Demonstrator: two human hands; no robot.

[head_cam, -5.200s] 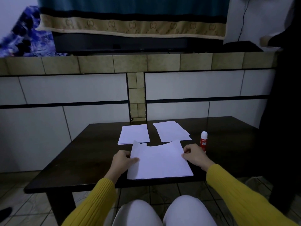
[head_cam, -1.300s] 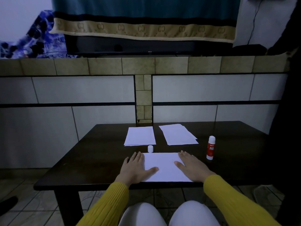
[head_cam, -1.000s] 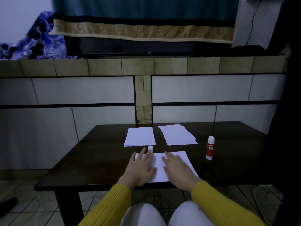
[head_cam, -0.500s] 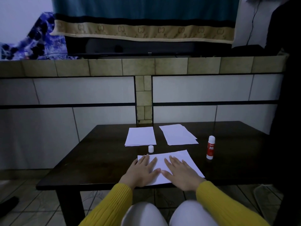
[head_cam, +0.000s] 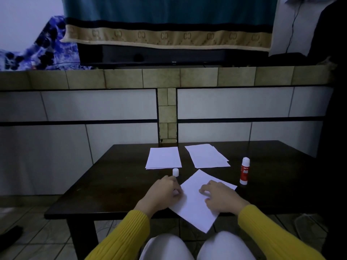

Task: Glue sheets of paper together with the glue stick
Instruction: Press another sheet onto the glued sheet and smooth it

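Both hands sit on the near sheet (head_cam: pixel 195 199), skewed with a corner off the table (head_cam: pixel 93 184) edge. Left hand (head_cam: pixel 161 194) grips its left edge, right hand (head_cam: pixel 221 197) rests fingers loosely bent on top, likely to pin and turn it. Glue stick (head_cam: pixel 244 170) upright at 2 o'clock of the sheet, small white cap (head_cam: pixel 175 172) at 11, two paper piles (head_cam: pixel 163 158) at 12, probably kept clear of the glueing.

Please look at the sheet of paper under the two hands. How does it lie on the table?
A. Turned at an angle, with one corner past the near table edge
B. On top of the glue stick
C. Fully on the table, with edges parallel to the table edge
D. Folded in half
A: the sheet lies turned like a diamond, and its near corner hangs past the near edge of the table.
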